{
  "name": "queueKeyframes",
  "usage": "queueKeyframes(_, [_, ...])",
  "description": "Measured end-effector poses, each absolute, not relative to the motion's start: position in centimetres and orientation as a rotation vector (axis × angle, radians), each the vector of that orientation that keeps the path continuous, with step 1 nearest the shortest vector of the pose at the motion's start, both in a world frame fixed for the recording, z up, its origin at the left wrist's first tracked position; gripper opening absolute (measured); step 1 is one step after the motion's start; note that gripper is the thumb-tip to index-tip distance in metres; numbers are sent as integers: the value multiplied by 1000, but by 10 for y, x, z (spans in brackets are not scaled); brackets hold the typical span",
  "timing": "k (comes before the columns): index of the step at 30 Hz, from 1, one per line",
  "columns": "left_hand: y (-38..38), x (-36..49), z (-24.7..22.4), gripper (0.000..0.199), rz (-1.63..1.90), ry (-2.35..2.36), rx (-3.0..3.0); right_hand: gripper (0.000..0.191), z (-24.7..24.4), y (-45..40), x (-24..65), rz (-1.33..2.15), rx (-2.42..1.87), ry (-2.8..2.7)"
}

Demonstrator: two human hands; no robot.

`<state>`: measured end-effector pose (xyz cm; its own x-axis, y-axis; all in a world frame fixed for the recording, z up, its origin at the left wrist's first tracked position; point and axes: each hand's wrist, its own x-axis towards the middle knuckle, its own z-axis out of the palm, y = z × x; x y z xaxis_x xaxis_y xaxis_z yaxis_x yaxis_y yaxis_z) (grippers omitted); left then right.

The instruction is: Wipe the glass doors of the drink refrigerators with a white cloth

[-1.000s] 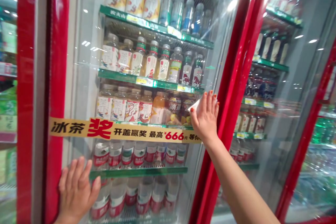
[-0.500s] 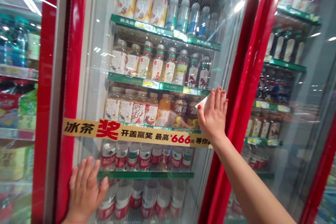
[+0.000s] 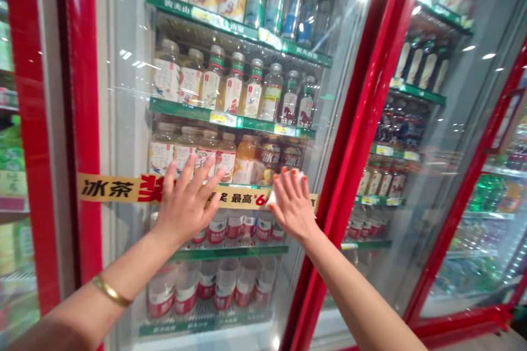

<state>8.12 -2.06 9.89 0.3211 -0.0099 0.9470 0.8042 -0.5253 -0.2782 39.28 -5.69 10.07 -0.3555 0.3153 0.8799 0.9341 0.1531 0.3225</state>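
A white wipe (image 3: 272, 197) is trapped beneath the right hand (image 3: 293, 205), against the glass door (image 3: 130, 120), its edges being seen beside the thumb and past the fingertips. The right fingers are stretched out flat and slightly parted. The left hand (image 3: 181, 211) is raised to the left of them, its fingers spread wide with nothing seen in them; whether the glass is touched by these cannot be told. A yellow banner (image 3: 111, 188) is partly covered by both hands. Between the two sets of fingers, an orange drink bottle (image 3: 246, 162) is seen behind the glass. Below the fingers, red-labelled bottles (image 3: 217, 230) are lined up on a shelf. A gold bracelet (image 3: 112, 292) is worn behind the left fingers, on the forearm.
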Motion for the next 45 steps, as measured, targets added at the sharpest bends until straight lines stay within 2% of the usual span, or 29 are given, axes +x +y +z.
queueKeyframes(3, [-11, 96, 117, 88, -1269, -725, -1830, 74, 125, -50, 400, -1085, -1358, -1382])
queueKeyframes(5, [-8, 100, 115, 87, -1296, -734, -1818, 76, 121, -45, 381, -1092, -1373, -1329])
queueKeyframes(9, [-11, 101, 108, 84, -1319, -751, -1813, 75, 48, -46, 351, -1261, -1237, -1653])
queueKeyframes(12, [-12, 101, 107, 88, -1327, -743, -1825, 80, 5, -55, 376, -1283, -1187, -1737])
queueKeyframes(16, [-10, 101, 107, 91, -1364, -741, -1867, 81, 35, -52, 393, -1038, -1425, -1231])
queueKeyframes(19, [-10, 100, 107, 89, -1337, -757, -1852, 81, 57, -43, 355, -1022, -1416, -1209])
queueKeyframes(23, [-11, 98, 108, 88, -1317, -735, -1836, 85, 16, -47, 314, -1178, -1261, -1582])
queueKeyframes(25, [-10, 98, 108, 89, -1309, -739, -1847, 87, -8, -53, 321, -1202, -1224, -1614])
queueKeyframes(27, [-9, 98, 108, 90, -1307, -745, -1852, 89, -11, -58, 340, -1169, -1287, -1517])
queueKeyframes(32, [-8, 98, 106, 91, -1329, -755, -1861, 87, 51, -53, 374, -1049, -1430, -1268])
queueKeyframes(34, [-9, 98, 106, 90, -1351, -763, -1903, 87, 57, -52, 379, -1063, -1419, -1293])
queueKeyframes(41, [-9, 99, 106, 89, -1365, -744, -1889, 91, -24, -66, 390, -919, -1462, -1340])
queueKeyframes(45, [-10, 98, 106, 89, -1351, -746, -1887, 91, -2, -62, 382, -939, -1463, -1350])
